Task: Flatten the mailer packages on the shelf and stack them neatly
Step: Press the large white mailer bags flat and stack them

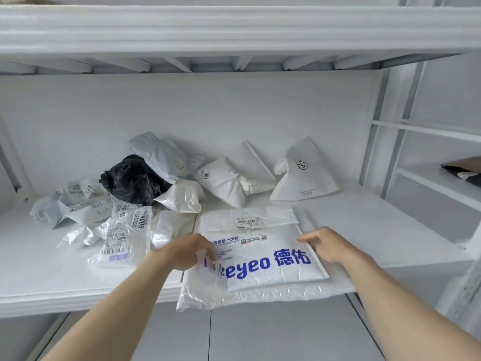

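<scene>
Shelf (78,277), white, front lip nearest. At 6 o'clock a flat stack: bottom white mailer (260,295) overhangs the lip; on it the blue-lettered mailer (273,267), long axis running 8 to 2 o'clock, lettering reading toward 2; beyond it a labelled white mailer (250,220).

Left hand (190,252): grip curled, pinching a crinkled clear wrapper (210,272) at the lettered mailer's left end. Right hand (325,246): fingers straight, spread, pressing that mailer's right edge.

At 9 to 10 o'clock, crumpled loose mailers, one marked 4005 (130,230). Farther, at 11, black bag (132,178) and grey mailer (161,155). At 12, puffed white mailer (221,178). At 1, a peaked white mailer (304,175), tip up.
</scene>
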Available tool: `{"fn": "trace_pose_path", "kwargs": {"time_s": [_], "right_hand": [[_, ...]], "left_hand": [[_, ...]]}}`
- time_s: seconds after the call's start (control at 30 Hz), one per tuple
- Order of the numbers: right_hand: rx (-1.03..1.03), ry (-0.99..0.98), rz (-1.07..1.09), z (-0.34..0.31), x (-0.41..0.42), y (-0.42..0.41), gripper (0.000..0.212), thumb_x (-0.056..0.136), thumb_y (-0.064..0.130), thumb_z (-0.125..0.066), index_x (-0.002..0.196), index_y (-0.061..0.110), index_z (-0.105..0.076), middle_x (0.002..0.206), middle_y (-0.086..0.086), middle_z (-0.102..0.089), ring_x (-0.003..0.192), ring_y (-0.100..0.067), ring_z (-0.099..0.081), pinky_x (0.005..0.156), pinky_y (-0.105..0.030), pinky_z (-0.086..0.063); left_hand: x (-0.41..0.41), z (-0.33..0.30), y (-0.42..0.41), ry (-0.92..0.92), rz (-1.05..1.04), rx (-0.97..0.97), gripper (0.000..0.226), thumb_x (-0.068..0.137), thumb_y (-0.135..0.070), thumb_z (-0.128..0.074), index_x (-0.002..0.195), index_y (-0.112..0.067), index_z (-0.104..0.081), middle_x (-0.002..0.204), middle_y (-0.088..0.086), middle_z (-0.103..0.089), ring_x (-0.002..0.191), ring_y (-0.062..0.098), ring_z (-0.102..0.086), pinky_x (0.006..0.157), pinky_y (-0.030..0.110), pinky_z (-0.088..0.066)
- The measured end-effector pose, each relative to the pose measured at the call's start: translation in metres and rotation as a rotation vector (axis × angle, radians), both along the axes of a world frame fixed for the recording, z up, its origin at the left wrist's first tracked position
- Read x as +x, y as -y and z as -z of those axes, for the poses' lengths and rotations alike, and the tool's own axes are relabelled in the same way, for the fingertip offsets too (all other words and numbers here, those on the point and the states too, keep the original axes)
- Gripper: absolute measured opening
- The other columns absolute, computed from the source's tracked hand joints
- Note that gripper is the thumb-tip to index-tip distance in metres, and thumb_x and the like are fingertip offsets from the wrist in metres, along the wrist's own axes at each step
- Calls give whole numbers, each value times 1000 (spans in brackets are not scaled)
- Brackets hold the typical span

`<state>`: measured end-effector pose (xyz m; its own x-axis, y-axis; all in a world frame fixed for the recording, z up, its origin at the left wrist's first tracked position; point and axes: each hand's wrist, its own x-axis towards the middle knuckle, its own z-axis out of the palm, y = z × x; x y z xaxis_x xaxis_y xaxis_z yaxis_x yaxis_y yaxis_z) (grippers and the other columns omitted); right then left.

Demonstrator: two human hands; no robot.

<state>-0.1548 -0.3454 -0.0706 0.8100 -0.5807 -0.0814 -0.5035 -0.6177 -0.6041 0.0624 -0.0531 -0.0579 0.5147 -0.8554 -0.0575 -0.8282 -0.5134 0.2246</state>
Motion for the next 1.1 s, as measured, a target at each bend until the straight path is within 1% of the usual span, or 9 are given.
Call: {"fn": "trace_pose_path", "kwargs": {"time_s": [0.13, 0.23, 0.3, 0.43, 0.53, 0.63, 0.77, 0.9, 1.1], "right_hand": [[-77, 29, 88, -19, 19, -14, 43, 91, 3, -42, 120, 22, -68, 137, -2, -57, 126, -21, -53, 105, -27, -39], [-134, 41, 11, -23, 41, -33, 44, 95, 18, -44, 138, 23, -53, 148, -2, -47, 134, -22, -44, 111, -33, -35], [-208, 21, -16, -23, 55, -45, 47, 99, 35, -41, 146, 31, -40, 153, 0, -36, 139, -24, -35, 113, -42, -30], [-317, -91, -22, -21, 85, -56, 53, 100, 52, -24, 152, 43, -17, 164, 4, -5, 150, -28, 0, 116, -60, -3], [-378, -168, -31, -18, 113, -53, 56, 98, 59, -14, 152, 45, -11, 164, 4, 9, 148, -34, 16, 112, -64, 11], [-423, -173, -31, -12, 139, -43, 59, 95, 64, -10, 151, 46, -13, 164, 2, 8, 147, -38, 19, 110, -67, 14], [-445, -227, -14, 11, 157, -38, 60, 95, 64, -10, 152, 48, -6, 164, 4, 10, 146, -40, 19, 109, -68, 14], [-453, -223, -18, 40, 165, -38, 57, 96, 63, -7, 151, 50, 2, 164, 8, 10, 147, -40, 16, 109, -69, 10], [-449, -234, -21, 43, 165, -38, 55, 96, 62, -5, 150, 51, -2, 164, 8, 7, 147, -39, 14, 109, -68, 8]], "left_hand": [[-7, -22, 18, -52, -52, 3, 66, 83, 10, -34, 95, -45, -68, 132, -10, -59, 118, 10, -56, 95, 32, -49], [-8, -18, 38, 49, -124, -91, 37, 96, -18, -41, 118, -41, -61, 137, -8, -53, 120, 15, -53, 99, 36, -44], [-12, -9, 54, 89, -180, -187, 34, 100, -32, -38, 128, -38, -56, 143, -8, -48, 127, 16, -48, 106, 39, -38], [-19, -2, 86, 18, -343, -249, 46, 101, -44, -25, 144, -37, -39, 159, -5, -26, 149, 18, -12, 117, 57, -13], [-14, 2, 113, 2, -381, -186, 53, 100, -51, -15, 151, -40, -26, 164, -5, -4, 151, 21, 10, 113, 65, 3], [-3, 7, 137, 34, -411, -127, 55, 99, -51, -7, 153, -43, -15, 164, -6, 10, 148, 22, 20, 107, 70, 12], [9, 26, 149, 73, -469, -66, 53, 99, -48, -4, 152, -46, -3, 162, -6, 17, 147, 25, 23, 103, 73, 14], [18, 51, 151, 116, -459, -54, 53, 99, -47, -3, 152, -46, -1, 164, -4, 8, 149, 26, 16, 106, 74, 9], [19, 56, 153, 148, -467, -12, 54, 98, -43, -3, 152, -46, -5, 164, -7, -1, 150, 26, 8, 104, 75, 5]]}}
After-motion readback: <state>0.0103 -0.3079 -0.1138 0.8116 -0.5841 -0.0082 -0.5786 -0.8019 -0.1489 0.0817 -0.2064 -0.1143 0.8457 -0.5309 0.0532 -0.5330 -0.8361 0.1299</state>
